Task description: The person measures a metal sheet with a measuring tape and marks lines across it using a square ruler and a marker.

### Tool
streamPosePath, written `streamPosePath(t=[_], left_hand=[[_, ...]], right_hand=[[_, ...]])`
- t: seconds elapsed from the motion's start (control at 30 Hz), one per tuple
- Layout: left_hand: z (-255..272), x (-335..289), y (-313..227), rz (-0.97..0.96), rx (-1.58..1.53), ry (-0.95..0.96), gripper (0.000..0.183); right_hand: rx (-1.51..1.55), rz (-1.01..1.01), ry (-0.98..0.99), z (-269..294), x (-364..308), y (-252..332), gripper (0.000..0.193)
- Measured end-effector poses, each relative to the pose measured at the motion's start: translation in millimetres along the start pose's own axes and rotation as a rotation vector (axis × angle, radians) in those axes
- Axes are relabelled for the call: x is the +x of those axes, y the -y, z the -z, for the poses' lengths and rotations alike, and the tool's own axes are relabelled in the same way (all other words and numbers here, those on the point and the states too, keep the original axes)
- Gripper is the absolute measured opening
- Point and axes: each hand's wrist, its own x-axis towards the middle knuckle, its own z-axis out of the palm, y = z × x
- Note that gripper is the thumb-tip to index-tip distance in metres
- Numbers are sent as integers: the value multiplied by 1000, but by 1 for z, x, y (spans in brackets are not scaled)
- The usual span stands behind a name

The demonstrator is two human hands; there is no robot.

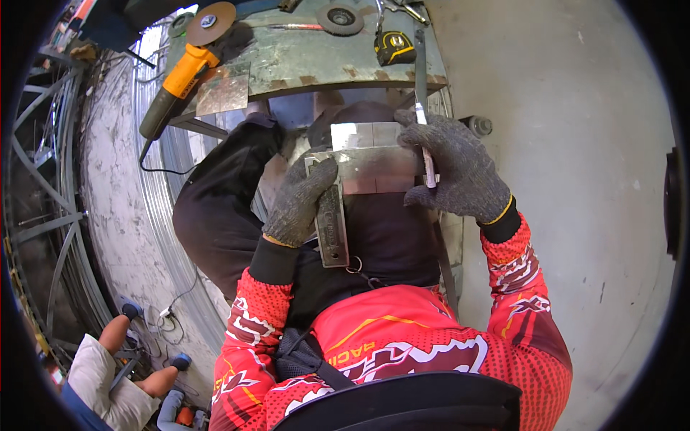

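My left hand point(298, 201), in a grey knit glove, is closed round the stock of a metal try square point(333, 228). Its blade lies across a small metal plate point(377, 185) above my lap. A thin line runs down the plate, above and below the blade. My gloved right hand point(463, 165) has its fingertips at the plate's right edge. In that same hand is a slim white pen-like tool point(422, 115), nearly upright in view; whether the dark strip above it belongs to it I cannot tell.
Ahead stands a metal table point(302, 61) with an orange angle grinder point(188, 75) at its left, a grinding disc point(340, 19) and a tape measure point(394, 49). A metal sheet point(223, 91) overhangs the front edge. Another person's legs point(115, 373) show at lower left.
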Motion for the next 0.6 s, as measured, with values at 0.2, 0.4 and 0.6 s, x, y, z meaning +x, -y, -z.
streamPosePath(t=[0.2,0.4,0.6], left_hand=[[-4,-6,-16,60,-62,16,26],[3,0,-13,16,117,-5,28],[-9,-4,-24,101,66,-17,28]], right_hand=[[8,-51,36,-4,1,-8,84],[34,-79,65,-7,-2,-10,85],[278,-113,83,-5,3,-15,81]])
